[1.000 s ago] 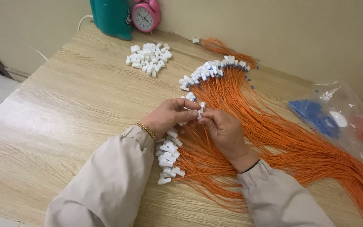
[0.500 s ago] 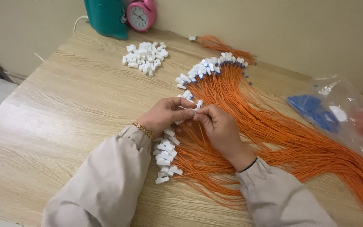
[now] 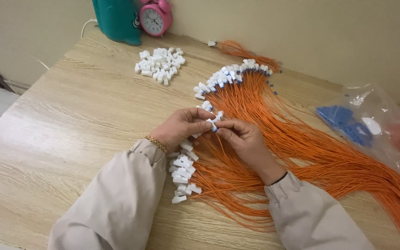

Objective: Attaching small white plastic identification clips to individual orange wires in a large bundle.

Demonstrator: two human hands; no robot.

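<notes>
My left hand [image 3: 181, 127] and my right hand [image 3: 244, 139] meet over a wide fan of thin orange cables [image 3: 302, 139] on a wooden table [image 3: 70, 115]. Between the fingertips of both hands sits a small white connector [image 3: 214, 121] with a bit of blue at its end, on one orange cable. Finished cable ends with white connectors lie in a row [image 3: 184, 173] under my left wrist. Another curved row of white connectors [image 3: 228, 76] lies further back. A loose pile of white connector housings [image 3: 160, 64] rests at the back left.
A teal container [image 3: 116, 18] and a pink alarm clock [image 3: 155, 16] stand against the back wall. A clear plastic bag [image 3: 371, 125] with blue and red parts lies at the right. A small coil of orange cable [image 3: 241, 48] sits near the wall.
The hands stay together at the same spot; the fingers have shifted slightly on the white connector. The view has tilted a little.
</notes>
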